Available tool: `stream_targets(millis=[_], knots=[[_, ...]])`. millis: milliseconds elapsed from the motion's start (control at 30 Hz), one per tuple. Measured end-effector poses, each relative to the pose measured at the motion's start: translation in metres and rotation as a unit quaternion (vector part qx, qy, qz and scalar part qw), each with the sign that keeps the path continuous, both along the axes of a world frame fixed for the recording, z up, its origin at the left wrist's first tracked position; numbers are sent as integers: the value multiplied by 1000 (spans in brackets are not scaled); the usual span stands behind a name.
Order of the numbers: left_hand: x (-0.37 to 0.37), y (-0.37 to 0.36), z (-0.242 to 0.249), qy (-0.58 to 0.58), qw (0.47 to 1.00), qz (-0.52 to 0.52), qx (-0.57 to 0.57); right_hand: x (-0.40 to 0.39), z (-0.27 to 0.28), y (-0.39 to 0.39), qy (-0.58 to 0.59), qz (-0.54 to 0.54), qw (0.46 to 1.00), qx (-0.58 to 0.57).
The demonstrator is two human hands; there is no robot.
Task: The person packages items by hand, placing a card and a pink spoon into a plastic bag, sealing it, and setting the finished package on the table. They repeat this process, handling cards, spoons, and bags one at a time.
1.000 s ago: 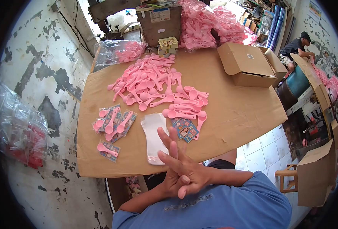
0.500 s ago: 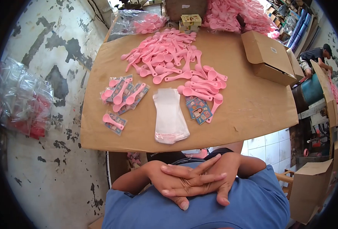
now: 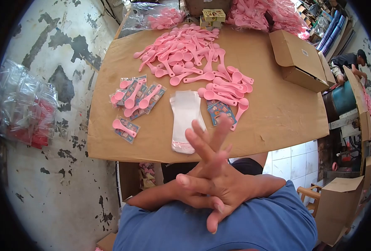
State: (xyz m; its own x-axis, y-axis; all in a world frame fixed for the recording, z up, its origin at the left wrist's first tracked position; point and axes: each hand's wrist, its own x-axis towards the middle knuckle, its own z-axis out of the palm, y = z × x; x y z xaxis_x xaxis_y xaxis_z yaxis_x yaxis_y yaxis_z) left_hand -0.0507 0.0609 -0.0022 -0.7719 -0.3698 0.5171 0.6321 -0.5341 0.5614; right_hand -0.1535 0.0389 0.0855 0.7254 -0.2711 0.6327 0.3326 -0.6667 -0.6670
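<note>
My right hand (image 3: 225,184) lies across my left hand (image 3: 196,173) in front of my blue shirt. The fingers of both are spread and crossed over each other, with nothing held. My left palm is largely hidden behind the right hand. Raised fingertips overlap the lower right of a stack of clear plastic sleeves (image 3: 185,121) near the table's front edge. Beside that stack, blue printed cards (image 3: 219,111) lie partly under pink spoons (image 3: 179,56). To the left rest several bagged pink spoons with cards (image 3: 138,98), and one more bagged spoon (image 3: 124,128) lies nearer.
The brown-covered table (image 3: 277,121) bears an open cardboard box (image 3: 298,60) at the right, small yellow boxes (image 3: 214,15) and bagged pink spoons (image 3: 248,14) at the back. Clear bags (image 3: 26,104) hang on the left wall. A person (image 3: 350,60) bends at far right.
My interlaced hands have risen toward the table and turned, with some fingers now pointing up over the front edge. The table view has shifted slightly.
</note>
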Motion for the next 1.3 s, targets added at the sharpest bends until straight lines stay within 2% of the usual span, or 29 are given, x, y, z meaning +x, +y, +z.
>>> stream_targets(millis=[133,233,300,400,500,533,633,667,767,900,1000,1100,1233,1267,1300], knots=[[-4,-3,-2,25,1000,0,15,14,10,-10,59,-85,991,-88],[-5,-4,-3,35,999,0,15,21,18,-10,74,-166,971,-156],[-4,-4,-3,39,999,3,17,26,23,-6,47,-173,970,-162],[-4,-6,-3,46,999,4,19,28,35,-9,27,-31,987,-155],[-7,-6,-6,57,998,-2,21,38,27,-3,-115,72,984,-113],[-8,-6,-5,61,998,-5,25,43,28,0,-180,96,974,-98],[-10,-5,-7,68,997,-16,29,39,30,8,-222,139,961,-91],[-11,-5,-8,71,997,-18,30,43,33,8,-268,118,951,-96],[-13,-5,-8,75,996,-22,31,33,23,8,-303,47,942,-135],[-13,-6,-10,83,996,-23,39,22,13,13,-313,-124,923,-186],[-14,-6,-10,86,995,-23,40,13,9,17,-246,-242,916,-203],[-14,-5,-10,89,995,-21,41,11,4,16,-217,-304,905,-205],[-14,-5,-10,91,995,-20,42,18,13,19,-99,-363,904,-204],[-15,-5,-9,91,995,-20,41,17,15,23,-32,-353,915,-193],[-15,-5,-10,93,995,-20,42,21,15,22,-30,-363,910,-199]])
